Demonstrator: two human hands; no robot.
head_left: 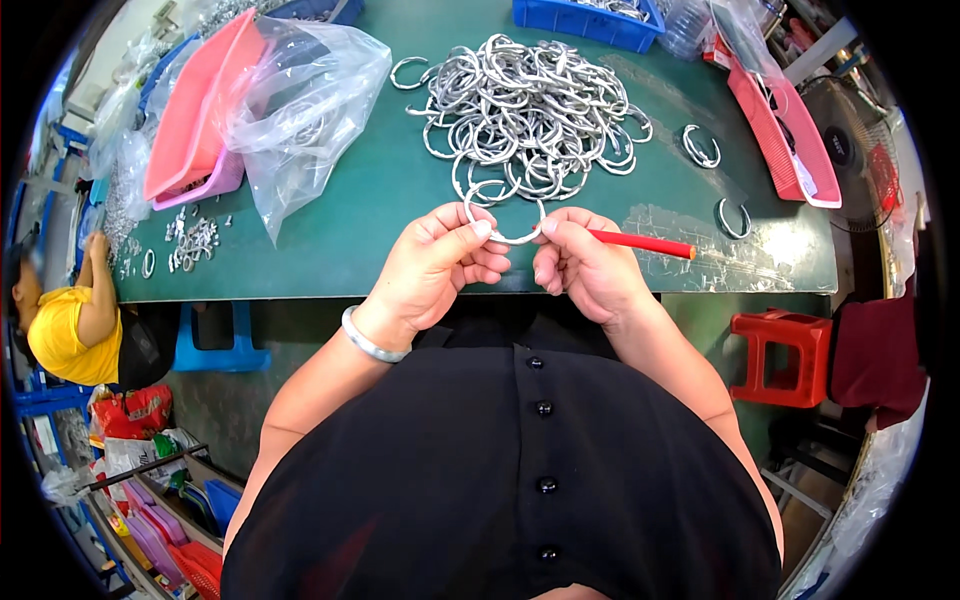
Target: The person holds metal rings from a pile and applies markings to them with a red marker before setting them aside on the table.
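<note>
Over the front edge of the green table I hold a silver open-ended bangle (515,240) with its gap facing away from me. My left hand (440,258) is closed, thumb and fingers pinching its left side. My right hand (590,262) is closed too, its thumb and forefinger at the bangle's right end. A thin red rod (650,244) sticks out to the right from that hand; its other end is hidden by the fingers. Just beyond my hands lies a large heap of silver bangles (530,115). A pale bangle (370,340) is worn on my left wrist.
Two loose bangles (705,165) lie right on the table (370,240). Pink baskets (205,110) (790,140) stand at both sides, a clear plastic bag (320,110) at left. Small silver pieces (192,240) lie near a person in yellow (70,330). A blue crate (590,25) stands behind.
</note>
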